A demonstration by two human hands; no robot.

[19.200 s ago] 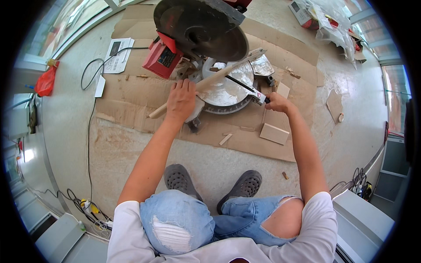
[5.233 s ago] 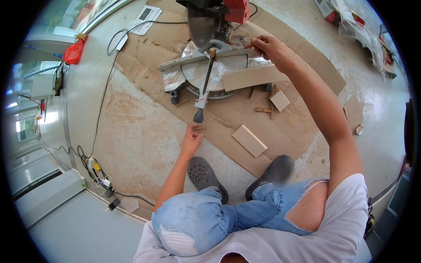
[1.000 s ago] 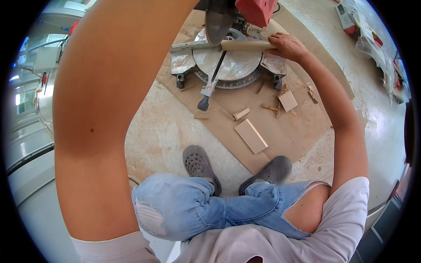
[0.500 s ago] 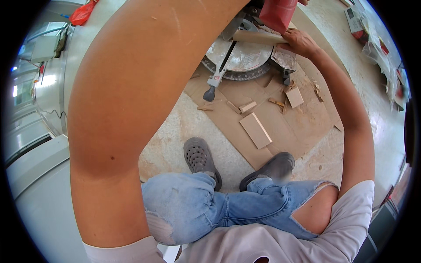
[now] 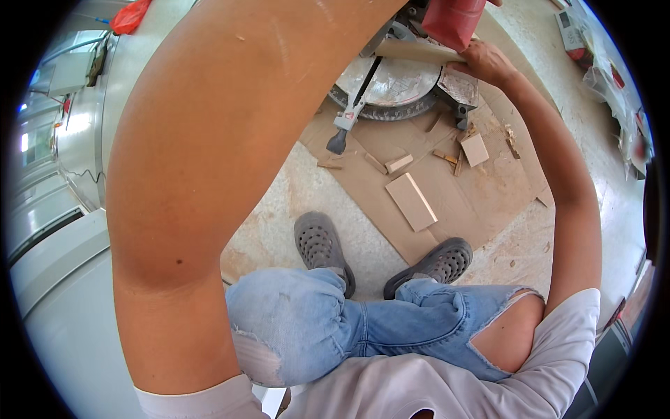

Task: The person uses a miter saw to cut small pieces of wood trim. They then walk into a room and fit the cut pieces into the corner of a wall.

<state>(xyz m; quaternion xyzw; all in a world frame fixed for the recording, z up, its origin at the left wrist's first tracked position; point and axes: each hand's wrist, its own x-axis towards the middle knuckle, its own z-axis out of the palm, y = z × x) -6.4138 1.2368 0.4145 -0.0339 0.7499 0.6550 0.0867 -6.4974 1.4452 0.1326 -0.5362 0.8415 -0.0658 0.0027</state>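
A mitre saw [image 5: 401,85] with a round metal table stands at the top. Across its table lies a long pale wooden strip [image 5: 419,51]. My right hand [image 5: 488,63] grips the right end of this strip, its fingers bent round it close beside the saw's red part [image 5: 452,22]. My left arm reaches up across the view to the saw. Of my left hand almost nothing shows; a sliver of skin at the top edge beyond the red part may be its fingers. The saw's grey front lever [image 5: 338,142] points toward me.
Under the saw lies a cardboard sheet [image 5: 481,216]. On it are a flat wooden block [image 5: 412,202], a smaller block [image 5: 474,149] and several offcuts. My feet in grey clogs [image 5: 319,241] stand near its edge. A clear plastic bag [image 5: 614,91] lies far right, a red bag [image 5: 130,17] far left.
The view has shifted slightly, so the saw and offcuts appear a little higher and to the right. My right hand keeps its hold on the wooden strip.
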